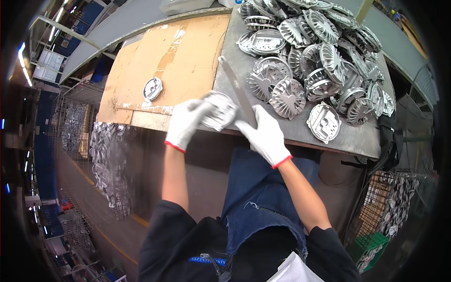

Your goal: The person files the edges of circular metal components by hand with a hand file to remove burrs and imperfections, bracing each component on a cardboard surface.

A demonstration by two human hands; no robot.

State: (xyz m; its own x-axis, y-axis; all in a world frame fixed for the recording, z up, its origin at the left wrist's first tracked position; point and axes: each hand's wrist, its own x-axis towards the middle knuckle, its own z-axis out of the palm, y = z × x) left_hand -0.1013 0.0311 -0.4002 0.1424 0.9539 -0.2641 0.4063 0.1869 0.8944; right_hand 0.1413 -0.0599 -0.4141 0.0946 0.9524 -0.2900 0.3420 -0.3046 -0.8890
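Observation:
My left hand (184,124), in a white glove with a red cuff, grips a round silver metal casting (220,112) over the front edge of the workbench; it is blurred. My right hand (267,137), gloved the same way, is closed round the lower end of a long flat file (236,87). The file's blade slants up and left, close to the casting's right side; whether the two touch I cannot tell. One finished-looking round casting (152,89) lies alone on the cardboard to the left. Another casting (323,123) rests flat near the bench's front edge, right of my right hand.
A large heap of finned round castings (322,56) covers the back right of the grey bench (347,141). Flattened cardboard (199,51) covers its left part. Wire cages with metal parts (110,164) stand at the left, and a green crate (373,249) sits low at the right.

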